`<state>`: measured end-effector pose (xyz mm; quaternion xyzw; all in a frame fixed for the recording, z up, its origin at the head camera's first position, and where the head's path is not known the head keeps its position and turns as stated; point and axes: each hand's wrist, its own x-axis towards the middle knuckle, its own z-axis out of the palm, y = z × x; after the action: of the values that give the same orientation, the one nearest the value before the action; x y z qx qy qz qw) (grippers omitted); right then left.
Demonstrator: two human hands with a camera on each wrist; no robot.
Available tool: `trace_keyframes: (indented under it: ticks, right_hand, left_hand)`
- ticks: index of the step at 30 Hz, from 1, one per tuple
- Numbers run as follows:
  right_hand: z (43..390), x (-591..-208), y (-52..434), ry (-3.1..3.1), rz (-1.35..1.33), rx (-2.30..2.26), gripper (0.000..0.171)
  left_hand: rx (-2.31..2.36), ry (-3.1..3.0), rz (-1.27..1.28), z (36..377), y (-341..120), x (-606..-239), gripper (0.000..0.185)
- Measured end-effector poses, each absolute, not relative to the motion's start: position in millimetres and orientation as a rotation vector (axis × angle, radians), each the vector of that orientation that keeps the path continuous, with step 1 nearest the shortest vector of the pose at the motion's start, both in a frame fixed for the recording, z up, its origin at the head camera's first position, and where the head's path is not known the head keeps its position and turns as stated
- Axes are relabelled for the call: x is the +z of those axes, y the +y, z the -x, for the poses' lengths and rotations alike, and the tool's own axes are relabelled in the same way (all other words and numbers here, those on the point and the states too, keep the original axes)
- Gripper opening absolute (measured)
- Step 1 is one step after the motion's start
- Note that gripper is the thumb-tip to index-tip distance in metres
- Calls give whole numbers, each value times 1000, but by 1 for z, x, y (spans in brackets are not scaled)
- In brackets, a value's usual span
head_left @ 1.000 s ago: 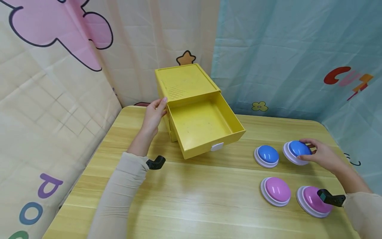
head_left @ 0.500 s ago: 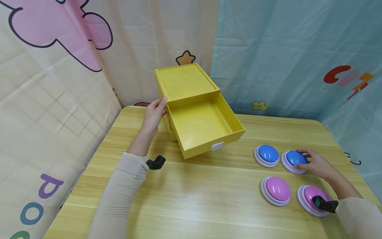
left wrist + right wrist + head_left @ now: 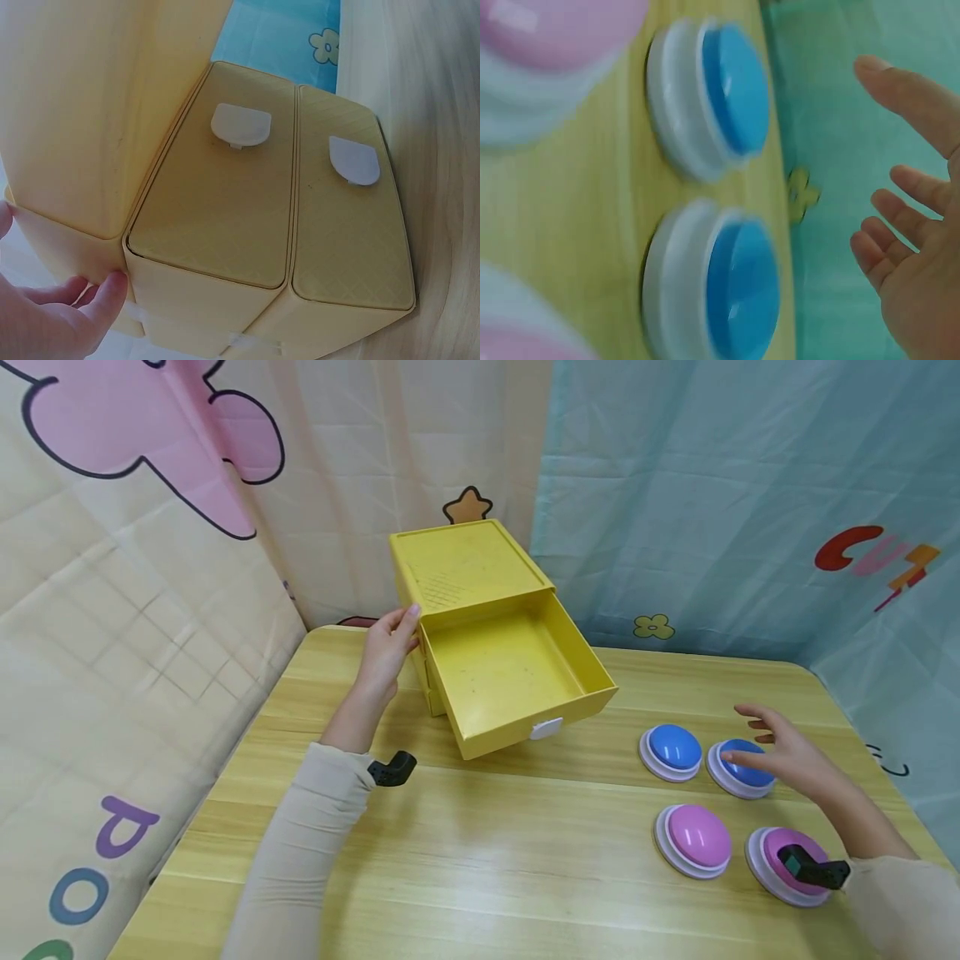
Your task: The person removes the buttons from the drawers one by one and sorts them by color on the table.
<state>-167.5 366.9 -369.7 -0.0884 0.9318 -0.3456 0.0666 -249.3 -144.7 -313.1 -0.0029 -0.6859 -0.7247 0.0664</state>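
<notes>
A children's play corner or staged toy set-up is suggested. A small light wooden table (image 3: 480, 860) is enclosed by hung fabric backdrops (image 3: 712, 485) printed with cartoon clouds, stars, flowers and coloured letters. Toy-like items are laid out: a yellow plastic drawer box (image 3: 480, 585) and dome-shaped push buttons (image 3: 693, 839) in blue and pink.

The yellow drawer box (image 3: 480, 602) looks like matt plastic, its closed fronts (image 3: 217, 202) embossed with a fine diamond pattern and fitted with smooth white plastic pulls (image 3: 240, 124). The blue buttons (image 3: 673, 747) and pink buttons (image 3: 697, 835) have glossy plastic domes on white plastic bases. The table (image 3: 480, 860) is pale wood-grain with a soft sheen, and the backdrop (image 3: 675, 485) is thin creased cloth.
</notes>
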Motion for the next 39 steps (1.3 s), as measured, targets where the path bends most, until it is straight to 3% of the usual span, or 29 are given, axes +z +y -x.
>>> trace_keyframes:
  ticks: [10, 22, 32, 39]
  right_hand:
    - [156, -352, 285, 2678, 751, -1529, 65]
    - [143, -355, 194, 2212, 998, -1934, 51]
    - [144, -366, 143, 2309, 659, -2254, 26]
    - [145, -366, 127, 2375, 427, -2334, 21]
  left_hand:
    - [-2183, -2069, 26, 248, -145, -313, 54]
    - [-2197, -2049, 48, 249, -144, -314, 52]
    - [-2190, -2069, 48, 250, -144, -313, 53]
    - [-2186, -2061, 39, 249, -144, -314, 53]
